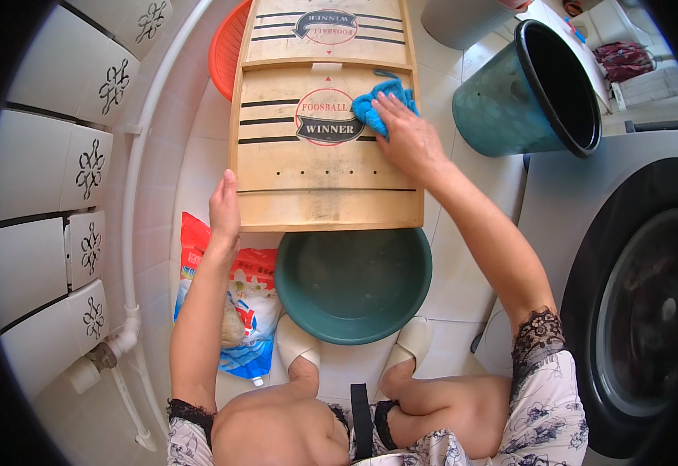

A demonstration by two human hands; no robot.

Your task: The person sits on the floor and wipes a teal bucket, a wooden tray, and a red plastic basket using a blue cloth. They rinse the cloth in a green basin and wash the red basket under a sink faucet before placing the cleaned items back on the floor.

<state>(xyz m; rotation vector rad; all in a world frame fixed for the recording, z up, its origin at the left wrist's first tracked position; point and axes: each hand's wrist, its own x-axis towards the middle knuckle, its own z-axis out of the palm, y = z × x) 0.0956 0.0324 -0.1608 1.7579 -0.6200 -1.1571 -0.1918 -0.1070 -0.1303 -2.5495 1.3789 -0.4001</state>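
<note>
A wooden tabletop foosball board (327,160) with a raised frame and printed lettering lies lengthwise before me, its near end above a green plastic basin (353,332). My left hand (224,204) grips the board's left edge near that end, the thumb on top of the rim. Under my right hand (406,134) a blue cloth (382,99) is bunched against the board's surface, at the right side beside the round logo. Dark smudges mark the wood near the holes and the near end. Cloudy water appears to stand in the basin.
A detergent bag (251,309) lies left of the basin. An orange plastic basket (225,52) shows behind the board's far left side. To the right are a teal bucket (490,105) tipped sideways and a front-loading washing machine (548,192). White pipes (135,175) run along the left wall.
</note>
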